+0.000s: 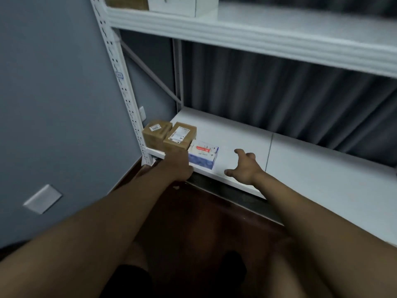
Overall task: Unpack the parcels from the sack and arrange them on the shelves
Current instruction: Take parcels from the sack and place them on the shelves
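Fingers [242, 153] spread just right of blue-and-white parcel [203, 157].

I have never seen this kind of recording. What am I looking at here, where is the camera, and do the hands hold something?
There is no machine here. One camera, worn on a person's head, looks forward and down at their two bare arms. They reach toward the lowest shelf of a white rack. Three parcels stand in a row at its left end: a brown box, a second brown box, and a white and blue box. The left hand is at the front of the second brown box; its fingers are blurred. The right hand hangs open above the bare shelf and holds nothing. No sack is in view.
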